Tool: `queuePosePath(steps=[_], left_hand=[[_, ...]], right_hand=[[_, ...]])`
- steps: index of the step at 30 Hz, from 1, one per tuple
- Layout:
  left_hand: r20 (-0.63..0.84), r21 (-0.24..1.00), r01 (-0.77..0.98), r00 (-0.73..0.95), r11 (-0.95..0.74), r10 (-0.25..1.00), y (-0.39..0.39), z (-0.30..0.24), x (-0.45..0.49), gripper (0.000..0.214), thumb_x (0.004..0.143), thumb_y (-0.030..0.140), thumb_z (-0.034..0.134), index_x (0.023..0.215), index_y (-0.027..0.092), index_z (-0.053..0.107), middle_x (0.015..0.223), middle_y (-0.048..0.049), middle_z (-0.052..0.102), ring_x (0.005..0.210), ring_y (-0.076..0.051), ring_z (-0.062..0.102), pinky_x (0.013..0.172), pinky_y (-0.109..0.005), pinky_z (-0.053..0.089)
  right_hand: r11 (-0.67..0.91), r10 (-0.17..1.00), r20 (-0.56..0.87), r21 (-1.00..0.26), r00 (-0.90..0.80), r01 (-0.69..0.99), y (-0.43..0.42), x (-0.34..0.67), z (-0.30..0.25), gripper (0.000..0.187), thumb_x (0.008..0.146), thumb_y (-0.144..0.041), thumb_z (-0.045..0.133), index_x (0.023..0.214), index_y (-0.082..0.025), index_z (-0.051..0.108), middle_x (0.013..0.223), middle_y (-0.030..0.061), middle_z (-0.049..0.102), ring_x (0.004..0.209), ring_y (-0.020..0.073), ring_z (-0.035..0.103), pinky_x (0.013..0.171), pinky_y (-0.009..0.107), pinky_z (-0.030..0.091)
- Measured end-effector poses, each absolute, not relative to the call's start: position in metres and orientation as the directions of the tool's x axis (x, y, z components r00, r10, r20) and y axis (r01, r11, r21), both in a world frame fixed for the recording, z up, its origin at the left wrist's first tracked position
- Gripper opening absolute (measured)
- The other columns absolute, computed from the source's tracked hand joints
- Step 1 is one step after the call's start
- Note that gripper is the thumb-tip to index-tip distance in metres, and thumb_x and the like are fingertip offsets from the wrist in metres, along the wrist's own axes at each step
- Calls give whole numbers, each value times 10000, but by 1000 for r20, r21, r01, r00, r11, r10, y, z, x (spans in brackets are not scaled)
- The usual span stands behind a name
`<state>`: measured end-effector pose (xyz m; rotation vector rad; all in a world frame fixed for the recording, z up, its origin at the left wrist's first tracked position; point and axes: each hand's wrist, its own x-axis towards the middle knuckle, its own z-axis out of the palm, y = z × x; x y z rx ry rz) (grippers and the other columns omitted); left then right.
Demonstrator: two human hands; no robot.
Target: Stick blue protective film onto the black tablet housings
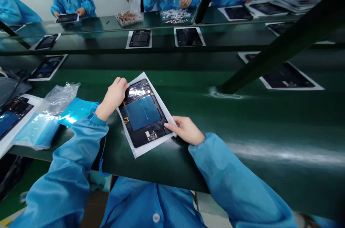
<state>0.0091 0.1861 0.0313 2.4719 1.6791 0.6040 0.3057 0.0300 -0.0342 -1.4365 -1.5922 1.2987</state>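
Note:
An opened tablet back [142,115] with a blue-filmed battery lies on a white sheet [147,147] on the green belt [215,120] in front of me. My left hand [113,97] grips the tablet's upper left corner, fingers curled over its edge. My right hand [184,129] pinches the tablet's lower right edge with thumb on top. Both arms wear blue sleeves.
A clear bag of blue film pieces [45,118] lies at my left beside another tablet [12,113]. More tablets on white sheets [285,75] ride the belts beyond. A dark slanted bar [283,45] crosses at right. People in blue coats work at the far side.

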Motion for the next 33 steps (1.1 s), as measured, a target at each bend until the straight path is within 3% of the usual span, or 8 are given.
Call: queuePosePath(steps=[3, 6, 11, 15, 18, 22, 27, 33], left_hand=[[391, 344, 853, 250, -393, 886, 192, 23, 6, 146, 1055, 333, 505, 1107, 217, 578, 1181, -136, 616, 1121, -279, 624, 1007, -438, 535], [558, 496, 769, 73, -403, 826, 190, 10, 6, 355, 1044, 411, 532, 1324, 199, 485, 1341, -159, 555, 1274, -280, 565, 1089, -456, 515], [399, 605, 678, 195, -418, 896, 168, -25, 17, 341, 1037, 414, 561, 1290, 189, 522, 1198, -114, 626, 1160, -261, 615, 1069, -473, 521], [344, 609, 665, 270, -432, 899, 158, -43, 21, 298, 986, 357, 641, 1239, 219, 567, 1132, -91, 678, 1111, -257, 651, 1046, -456, 537], [305, 629, 664, 269, -405, 914, 161, -47, 19, 249, 983, 318, 632, 1210, 235, 574, 1092, -78, 693, 1074, -249, 669, 1013, -439, 550], [268, 652, 655, 273, -382, 924, 165, -47, 18, 177, 959, 277, 630, 1127, 231, 597, 1012, -63, 692, 990, -243, 668, 955, -426, 548], [206, 655, 664, 303, -361, 930, 158, -45, 24, 100, 939, 260, 647, 1028, 224, 620, 854, -20, 658, 829, -207, 637, 828, -365, 533], [161, 619, 696, 343, -365, 926, 157, -51, 21, 119, 913, 187, 655, 1023, 224, 629, 913, -20, 692, 787, -171, 640, 785, -323, 534]], right_hand=[[-100, 975, -159, -938, -156, 332, 42, 307, -38, 549, 827, -730, 682, 821, -183, 722, 616, 18, 662, 497, 164, 571, 485, 289, 458], [-121, 991, -130, -930, -4, 346, 81, 313, -42, 578, 805, -759, 676, 775, -182, 675, 563, 10, 600, 488, 148, 519, 482, 281, 409], [-197, 955, -67, -871, 288, 451, 187, 329, -36, 424, 907, -554, 689, 727, -180, 600, 549, -2, 547, 526, 132, 506, 548, 279, 423], [-256, 934, -51, -783, 352, 566, 239, 342, -26, 313, 921, -415, 729, 758, -165, 634, 589, -4, 587, 567, 144, 560, 641, 310, 509], [-236, 934, 29, -697, 356, 677, 234, 348, -24, 271, 840, -380, 795, 788, -138, 688, 692, 97, 678, 711, 234, 659, 771, 404, 560], [-137, 915, 228, -598, 332, 790, 183, 351, -39, 339, 821, -400, 746, 1036, -138, 735, 1074, 204, 746, 952, 327, 705, 900, 494, 560], [15, 897, 356, -615, 261, 788, 130, 362, -71, 256, 824, -359, 608, 993, -206, 724, 944, 128, 748, 821, 273, 698, 831, 464, 591], [61, 851, 408, -702, 330, 710, 143, 380, -94, 148, 735, -329, 642, 850, -294, 728, 827, 159, 732, 630, 315, 649, 677, 557, 534]])
